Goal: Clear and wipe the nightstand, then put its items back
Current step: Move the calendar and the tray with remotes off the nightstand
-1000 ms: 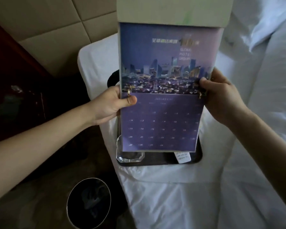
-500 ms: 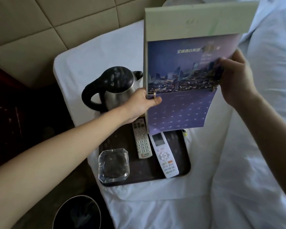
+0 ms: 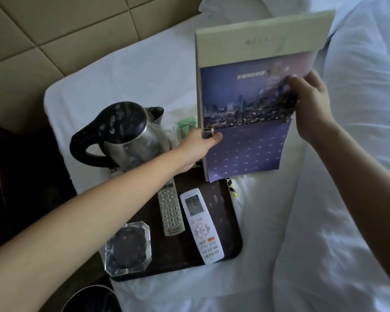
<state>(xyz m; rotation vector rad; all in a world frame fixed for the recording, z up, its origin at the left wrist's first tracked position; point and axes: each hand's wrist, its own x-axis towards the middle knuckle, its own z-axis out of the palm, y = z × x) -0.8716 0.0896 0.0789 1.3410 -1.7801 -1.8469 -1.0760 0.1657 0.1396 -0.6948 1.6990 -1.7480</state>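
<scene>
I hold a purple desk calendar (image 3: 245, 122) with a city skyline picture upright over the white bed. My left hand (image 3: 198, 147) grips its left edge at the ring binding. My right hand (image 3: 311, 109) pinches its right edge. Below it a dark brown tray (image 3: 230, 221) lies on the bed sheet. On the tray are a grey remote (image 3: 169, 210), a white remote (image 3: 202, 226) and a glass ashtray (image 3: 127, 247). A steel kettle (image 3: 124, 136) with a black lid and handle stands at the tray's far left end.
A green packet (image 3: 186, 127) lies on the sheet behind the kettle. A small yellow and black item (image 3: 232, 188) sits at the tray's right edge. A round bin (image 3: 92, 298) stands on the floor at the bottom left. Dark furniture (image 3: 20, 188) fills the left side; beige padded wall panels (image 3: 77, 30) lie behind.
The calendar has moved up and to the right, away from above the tray, uncovering the kettle, remotes and ashtray. Both hands kept their grip on it.
</scene>
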